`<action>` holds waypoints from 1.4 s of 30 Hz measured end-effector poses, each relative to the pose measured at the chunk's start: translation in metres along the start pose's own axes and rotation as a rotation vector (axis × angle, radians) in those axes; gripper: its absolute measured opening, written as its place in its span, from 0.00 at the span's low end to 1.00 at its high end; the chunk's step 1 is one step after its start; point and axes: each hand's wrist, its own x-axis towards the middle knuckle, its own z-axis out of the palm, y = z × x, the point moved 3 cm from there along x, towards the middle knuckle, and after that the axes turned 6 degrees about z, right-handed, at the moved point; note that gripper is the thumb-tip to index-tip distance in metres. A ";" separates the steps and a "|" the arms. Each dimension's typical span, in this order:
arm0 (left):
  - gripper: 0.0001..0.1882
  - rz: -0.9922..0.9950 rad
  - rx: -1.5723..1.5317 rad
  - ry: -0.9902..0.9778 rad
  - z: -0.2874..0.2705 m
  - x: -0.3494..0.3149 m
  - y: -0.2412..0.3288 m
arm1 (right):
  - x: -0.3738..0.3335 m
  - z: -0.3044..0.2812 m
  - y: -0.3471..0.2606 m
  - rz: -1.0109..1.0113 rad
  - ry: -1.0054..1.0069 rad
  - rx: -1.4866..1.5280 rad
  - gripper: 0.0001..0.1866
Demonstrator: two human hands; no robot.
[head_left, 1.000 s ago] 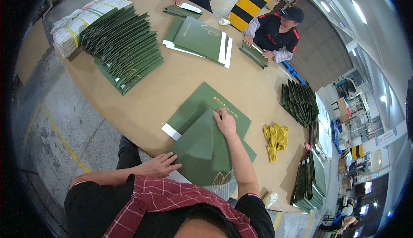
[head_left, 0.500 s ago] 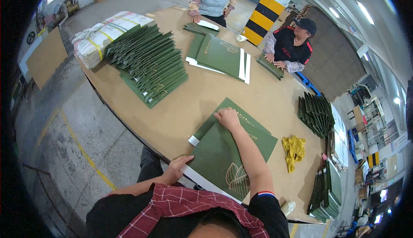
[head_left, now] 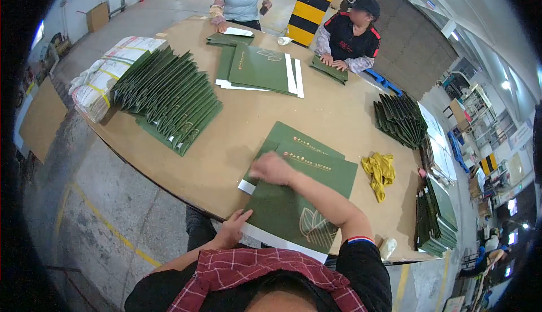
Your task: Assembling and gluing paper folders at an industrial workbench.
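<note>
A flat green paper bag point(head_left: 276, 206) with a gold leaf drawing and a white strip along its near edge lies in front of me. Beneath it another green bag point(head_left: 285, 133) sticks out at the far side. At the near left edge, my left hand point(head_left: 230, 230) is closed on the top bag, its thumb lying along the corner. My right hand point(head_left: 271, 168), smeared by motion, is over the upper left part of the bag; its fingers cannot be made out. The right forearm crosses the sheet and hides part of it.
Folded green bags point(head_left: 169, 95) fan out beside a strapped white bundle point(head_left: 121, 61) at left. More bags point(head_left: 262, 69) lie at the far side, near two people at the table point(head_left: 209, 159). A yellow cloth point(head_left: 379, 172) and further stacks point(head_left: 400, 121) are at right.
My right hand has swept left and nearer across the bag, so more of the printing at its far edge shows. My left hand stays at the corner. The whole view has shifted.
</note>
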 end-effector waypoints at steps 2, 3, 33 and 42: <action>0.34 0.048 0.037 -0.008 0.005 0.004 -0.001 | 0.016 -0.031 0.053 0.335 0.314 0.115 0.14; 0.34 0.066 0.066 0.005 0.008 -0.003 -0.002 | 0.026 -0.068 0.057 0.616 0.491 0.262 0.11; 0.25 -0.222 -0.036 0.095 -0.026 0.030 -0.002 | -0.002 0.030 -0.025 -0.251 0.180 -0.056 0.13; 0.18 -0.113 0.044 0.191 0.020 0.026 -0.026 | -0.022 0.021 0.000 -0.168 0.274 -0.078 0.14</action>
